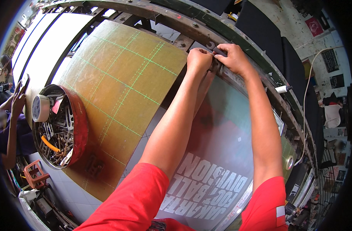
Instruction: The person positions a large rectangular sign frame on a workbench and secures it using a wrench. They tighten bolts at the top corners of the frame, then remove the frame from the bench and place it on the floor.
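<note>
Both my arms, in red sleeves, reach forward over a framed printing screen (226, 127) with white lettering on its grey mesh. My left hand (198, 59) is closed in a fist at the screen's far edge. My right hand (234, 57) is beside it, fingers wrapped over a dark metal clamp (218, 52) on the rusty rail (176, 21) that runs along the far side. The two hands touch each other at the clamp. What the left fist holds is hidden.
A tan board with green grid lines (122, 88) lies to the left. On it stands a round red tin (74, 127) of metal parts, with a tape roll (40, 107) on its rim. Another person's hand (17, 102) shows at far left. A white marker (283, 89) lies on the rail.
</note>
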The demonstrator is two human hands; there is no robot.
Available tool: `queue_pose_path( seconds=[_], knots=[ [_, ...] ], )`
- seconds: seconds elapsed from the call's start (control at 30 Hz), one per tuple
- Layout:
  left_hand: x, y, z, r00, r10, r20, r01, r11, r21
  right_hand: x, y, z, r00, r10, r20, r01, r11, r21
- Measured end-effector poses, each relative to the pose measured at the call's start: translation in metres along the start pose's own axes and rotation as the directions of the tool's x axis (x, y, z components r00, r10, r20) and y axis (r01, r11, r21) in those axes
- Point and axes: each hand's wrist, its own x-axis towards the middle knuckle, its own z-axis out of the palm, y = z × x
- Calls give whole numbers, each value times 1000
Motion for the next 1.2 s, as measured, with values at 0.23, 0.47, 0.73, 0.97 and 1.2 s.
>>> queue_pose_path(
  seconds=[0.23,0.47,0.73,0.97,1.2],
  knots=[
    [-3,3,0,999,-14,37,15,1000,-18,1,1,-8,996,-78,51,81,995,-64],
    [-11,8,-6,994,0,106,10,996,-87,-4,5,-4,999,11,49,-9,1000,-23],
    [-14,9,-4,992,90,84,-93,995,39,-23,16,11,986,41,-160,-42,999,-4],
    [-15,8,-1,992,3,127,9,996,-94,-28,14,25,955,102,-280,-81,993,84],
    [-15,8,-4,987,-39,159,74,972,-223,-14,-11,7,977,189,-101,-201,970,-133]
  ],
)
